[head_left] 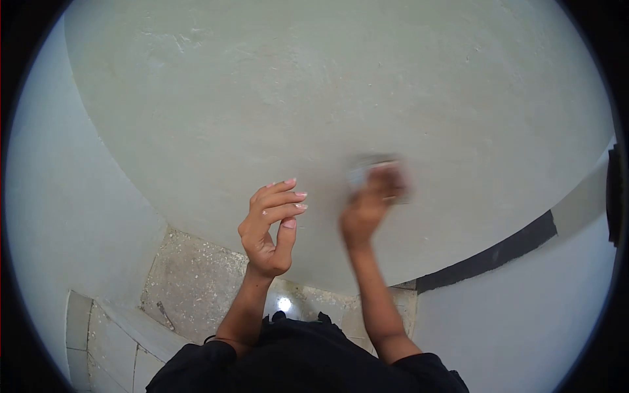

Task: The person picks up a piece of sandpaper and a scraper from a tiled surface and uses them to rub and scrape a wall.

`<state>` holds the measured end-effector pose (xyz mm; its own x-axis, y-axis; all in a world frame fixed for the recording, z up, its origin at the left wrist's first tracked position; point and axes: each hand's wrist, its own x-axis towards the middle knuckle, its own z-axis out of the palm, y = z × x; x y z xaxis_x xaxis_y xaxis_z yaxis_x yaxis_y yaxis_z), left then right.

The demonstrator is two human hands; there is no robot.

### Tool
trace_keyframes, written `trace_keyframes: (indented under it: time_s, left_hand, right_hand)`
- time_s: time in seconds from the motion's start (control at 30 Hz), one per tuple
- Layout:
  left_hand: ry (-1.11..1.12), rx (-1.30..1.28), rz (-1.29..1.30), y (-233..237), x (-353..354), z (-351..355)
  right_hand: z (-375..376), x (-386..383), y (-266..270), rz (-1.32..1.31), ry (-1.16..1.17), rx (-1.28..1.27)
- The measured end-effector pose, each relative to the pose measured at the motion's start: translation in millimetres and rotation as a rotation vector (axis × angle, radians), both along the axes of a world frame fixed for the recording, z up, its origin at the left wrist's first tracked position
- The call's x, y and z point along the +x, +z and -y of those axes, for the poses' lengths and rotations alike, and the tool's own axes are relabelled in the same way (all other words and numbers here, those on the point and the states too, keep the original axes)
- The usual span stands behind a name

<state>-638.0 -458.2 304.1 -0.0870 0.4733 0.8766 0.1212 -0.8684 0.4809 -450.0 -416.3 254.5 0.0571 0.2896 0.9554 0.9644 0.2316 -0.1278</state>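
Observation:
A pale grey-green wall (314, 98) with faint scratches and rough patches fills most of the view. My right hand (373, 203) is raised in front of it, right of centre, blurred by motion. Its fingers are round a small flat object (381, 171), which lies at the wall's surface; its kind is too smeared to make out. To the left, my left hand (272, 226) is held up with its fingers apart and slightly curled, and nothing in it. White specks show on its fingers.
Below the wall is a speckled, dusty floor (196, 275) with a bright reflection. Side walls stand at the left (39, 196) and right (517, 308). A dark band (491, 255) runs along the lower right. Pale tiles (111, 340) show at the lower left.

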Motion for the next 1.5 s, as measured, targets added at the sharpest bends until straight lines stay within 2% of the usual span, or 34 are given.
trace_keyframes:
  time_s: [0.03,0.07,0.17,0.23,0.27,0.3,0.4,0.47,0.53,0.63,0.7,0.73,0.8,0.87,0.93,1.0,1.03,1.07,1.1,1.13,1.17,1.27,1.33,1.37,1.47,1.5]
  left_hand:
    - [-0.019,0.003,0.016,-1,-1,-2]
    - [-0.026,0.007,0.009,2,9,-1]
    - [-0.050,0.014,-0.007,1,12,-3]
    - [-0.063,0.000,-0.019,-2,9,0]
    - [-0.071,0.000,-0.017,-3,11,0]
    - [-0.078,-0.003,-0.015,-5,12,-1]
    - [-0.095,-0.007,-0.023,-4,17,0]
    - [-0.107,-0.003,-0.013,-4,7,0]
    - [-0.119,0.001,-0.017,-4,8,-1]
    - [-0.124,-0.009,-0.038,-4,5,3]
    - [-0.132,-0.017,-0.048,-7,4,3]
    - [-0.136,-0.021,-0.050,-9,5,3]
    - [-0.164,-0.027,-0.039,-13,5,1]
    - [-0.189,-0.022,-0.029,-13,8,0]
    - [-0.203,-0.014,-0.027,-13,15,1]
    - [-0.206,-0.015,-0.047,-14,21,5]
    - [-0.204,-0.011,-0.055,-13,23,4]
    - [-0.203,-0.013,-0.060,-13,24,5]
    - [-0.201,-0.019,-0.064,-14,25,7]
    - [-0.197,-0.025,-0.059,-13,17,7]
    - [-0.189,-0.027,-0.060,-13,20,7]
    - [-0.181,-0.037,-0.062,-14,24,9]
    - [-0.182,-0.033,-0.034,-12,36,12]
    - [-0.173,-0.030,-0.029,-12,47,13]
    - [-0.156,-0.018,-0.023,-8,65,15]
    - [-0.156,-0.027,-0.020,-9,68,20]
  right_hand:
    - [-1,-20,-45,0.123,0.024,-0.148]
    - [7,-27,-58,0.236,0.048,-0.297]
    - [7,14,-60,0.175,0.126,-0.273]
    - [9,54,-3,0.090,-0.080,0.033]
    - [18,72,36,0.061,-0.142,0.087]
    - [26,70,67,-0.124,-0.094,0.109]
    - [10,35,25,-0.127,-0.060,0.154]
    - [3,-17,-59,0.091,0.028,-0.056]
    - [10,-24,-112,0.276,0.089,-0.304]
    - [15,23,-71,0.200,-0.069,-0.195]
    - [25,60,12,0.015,-0.142,0.042]
    - [33,63,44,-0.217,-0.091,0.072]
    - [21,47,27,-0.215,-0.099,0.089]
    - [10,11,-34,-0.059,-0.048,0.071]
    - [21,-16,-110,0.055,0.035,-0.332]
    - [30,1,-110,0.086,0.041,-0.356]
    - [33,15,-106,0.105,0.048,-0.364]
    - [31,39,-89,0.112,-0.085,-0.171]
    - [28,65,-50,0.060,-0.158,0.003]
    - [36,74,-2,-0.083,-0.186,0.062]
    - [44,80,37,-0.381,-0.029,0.113]
    - [28,65,10,-0.139,-0.150,0.123]
    - [27,33,-73,-0.028,-0.037,-0.067]
    - [33,21,-111,0.070,0.047,-0.251]
    - [49,49,-131,0.266,0.072,-0.346]
    - [47,68,-114,0.179,-0.023,-0.221]
